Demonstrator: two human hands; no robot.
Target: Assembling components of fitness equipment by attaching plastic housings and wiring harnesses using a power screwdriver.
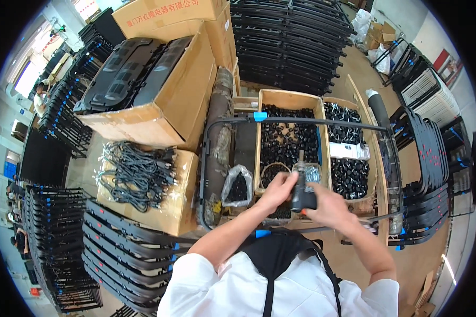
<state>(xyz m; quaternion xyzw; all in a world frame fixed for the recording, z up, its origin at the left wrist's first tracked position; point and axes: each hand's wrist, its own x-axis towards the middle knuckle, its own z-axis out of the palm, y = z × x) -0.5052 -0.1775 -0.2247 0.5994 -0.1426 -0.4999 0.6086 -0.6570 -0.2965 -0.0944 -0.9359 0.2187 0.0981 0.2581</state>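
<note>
A dark power screwdriver (303,196) is gripped in my right hand (330,208), its metal bit pointing away from me. Closed fingers of my left hand (280,189) meet beside the tool's front end; whether they pinch anything small is hidden. Under both hands is a black tubular frame (349,123) with blue tape pieces, laid across the bench. Within its outline stand a wooden bin (259,138) of small black plastic parts and, close to my hands, a small container of silvery screws (313,173). A clear plastic bag (228,189) of black pieces lies to the left.
On the left are an opened carton (158,108) of black moulded panels and a bundle of dark cables (140,174) on another box. Stacked black frames (291,42) rise at the back, with more (127,248) at the near left. Wrapped rollers (220,121) flank the bins.
</note>
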